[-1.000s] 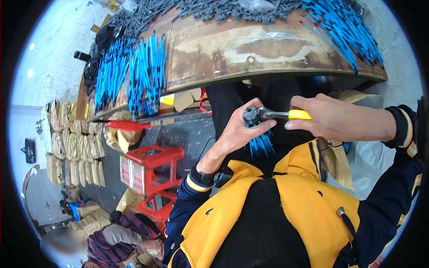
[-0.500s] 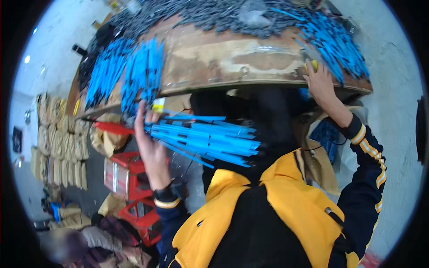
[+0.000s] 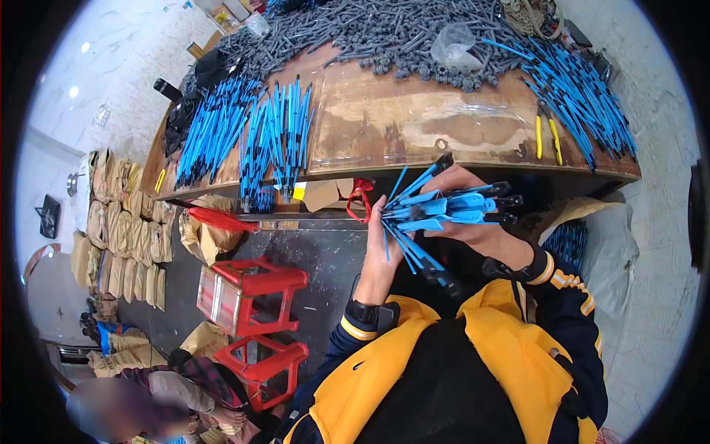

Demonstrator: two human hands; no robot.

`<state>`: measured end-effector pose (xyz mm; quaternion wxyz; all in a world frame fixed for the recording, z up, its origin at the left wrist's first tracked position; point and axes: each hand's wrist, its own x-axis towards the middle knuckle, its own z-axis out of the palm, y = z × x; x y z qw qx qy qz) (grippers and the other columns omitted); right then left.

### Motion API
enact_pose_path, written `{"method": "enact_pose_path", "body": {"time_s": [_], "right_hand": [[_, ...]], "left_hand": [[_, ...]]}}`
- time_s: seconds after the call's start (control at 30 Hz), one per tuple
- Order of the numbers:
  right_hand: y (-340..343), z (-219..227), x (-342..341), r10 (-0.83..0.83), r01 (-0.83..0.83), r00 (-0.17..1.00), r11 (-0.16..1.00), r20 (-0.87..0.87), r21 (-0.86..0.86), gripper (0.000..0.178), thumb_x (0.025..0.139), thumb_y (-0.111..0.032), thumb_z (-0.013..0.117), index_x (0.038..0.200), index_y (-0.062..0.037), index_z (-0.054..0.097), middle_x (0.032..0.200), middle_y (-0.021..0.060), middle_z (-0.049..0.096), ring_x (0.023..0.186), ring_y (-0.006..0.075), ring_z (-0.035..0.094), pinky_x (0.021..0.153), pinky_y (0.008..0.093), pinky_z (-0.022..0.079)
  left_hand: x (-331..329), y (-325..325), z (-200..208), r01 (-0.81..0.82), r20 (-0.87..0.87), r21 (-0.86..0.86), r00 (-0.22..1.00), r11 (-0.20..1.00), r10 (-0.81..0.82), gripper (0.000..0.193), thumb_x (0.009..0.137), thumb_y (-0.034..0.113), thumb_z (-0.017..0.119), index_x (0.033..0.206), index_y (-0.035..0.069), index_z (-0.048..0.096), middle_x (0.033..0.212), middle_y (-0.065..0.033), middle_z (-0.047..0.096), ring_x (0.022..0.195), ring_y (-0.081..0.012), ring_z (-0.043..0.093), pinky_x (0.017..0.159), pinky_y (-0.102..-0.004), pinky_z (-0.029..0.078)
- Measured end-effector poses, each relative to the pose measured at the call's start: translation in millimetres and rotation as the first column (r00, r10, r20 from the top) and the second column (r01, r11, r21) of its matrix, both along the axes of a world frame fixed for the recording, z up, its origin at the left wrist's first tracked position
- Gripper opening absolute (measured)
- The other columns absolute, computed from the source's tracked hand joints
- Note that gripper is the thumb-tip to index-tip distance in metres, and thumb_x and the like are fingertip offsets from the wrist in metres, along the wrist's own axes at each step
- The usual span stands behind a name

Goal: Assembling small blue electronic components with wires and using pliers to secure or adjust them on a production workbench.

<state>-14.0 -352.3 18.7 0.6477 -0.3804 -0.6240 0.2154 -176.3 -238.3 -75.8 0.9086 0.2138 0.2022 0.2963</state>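
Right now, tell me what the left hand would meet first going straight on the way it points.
The left hand would likely meet the front edge of the brown wooden table first; whether it would pass over or under instead is hard to tell.

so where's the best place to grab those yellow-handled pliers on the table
Probably by both yellow handles, coming from the near side of the table: the pliers lie with handles spread toward the person and head pointing away. The blue strips close on the right make that side more awkward.
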Motion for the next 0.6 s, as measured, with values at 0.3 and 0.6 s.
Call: {"method": "enact_pose_path", "body": {"time_s": [0.3,0.6], "right_hand": [[-67,1,-33,-0.119,-0.252,0.858,0.750,-0.499,-0.611,0.042,0.074,-0.009,0.085,0.109,-0.0042,0.062,0.105,0.0041,0.061,0.094,0.0117,0.060,0.084,0.0277,0.049],[-56,-25,-31,-0.052,-0.232,0.896,0.791,-0.441,-0.566,0.047,0.073,-0.007,0.085,0.111,-0.0032,0.056,0.103,0.0045,0.060,0.094,0.0120,0.060,0.084,0.0281,0.048]], "left_hand": [[-51,-35,14,0.387,-0.327,0.189,0.891,0.903,-0.313,0.024,0.094,0.018,0.063,0.112,0.002,0.064,0.110,-0.0050,0.064,0.106,-0.0154,0.060,0.095,-0.0296,0.046],[-23,7,50,0.673,-0.276,0.520,0.715,0.526,-0.642,0.030,0.080,-0.003,0.073,0.109,-0.001,0.066,0.103,-0.0050,0.065,0.099,-0.0136,0.062,0.089,-0.0276,0.047]]}}
